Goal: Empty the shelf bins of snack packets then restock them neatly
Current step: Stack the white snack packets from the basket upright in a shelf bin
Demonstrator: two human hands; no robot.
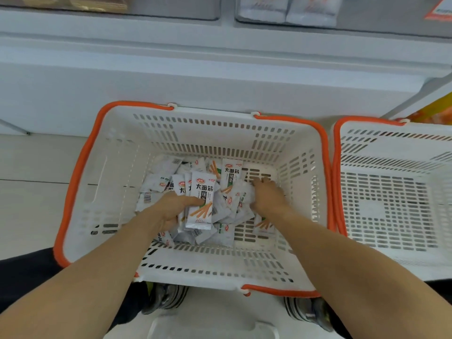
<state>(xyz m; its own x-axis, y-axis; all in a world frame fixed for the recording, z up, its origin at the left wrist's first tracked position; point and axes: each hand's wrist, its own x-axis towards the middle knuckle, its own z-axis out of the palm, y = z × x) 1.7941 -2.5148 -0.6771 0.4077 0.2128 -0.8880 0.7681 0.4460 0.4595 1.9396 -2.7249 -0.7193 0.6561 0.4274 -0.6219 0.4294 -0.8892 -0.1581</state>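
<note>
A white shopping basket [117, 167] with orange handles stands on the floor below me, and several white snack packets [230, 177] lie heaped in its bottom. My left hand [171, 209] grips a small stack of upright packets [201, 192], thumb across the front one. My right hand [267, 194] reaches into the pile on the right, its fingers bent over loose packets; whether it holds one is hidden. Two shelf bins sit at the top edge, the right bin [288, 11] holding white packets.
A second, empty white basket [391, 206] with an orange handle stands close on the right. The white shelf base [220, 77] runs across behind both baskets. My shoes [168, 299] show under the basket's near rim. Orange packaging [435, 108] sits far right.
</note>
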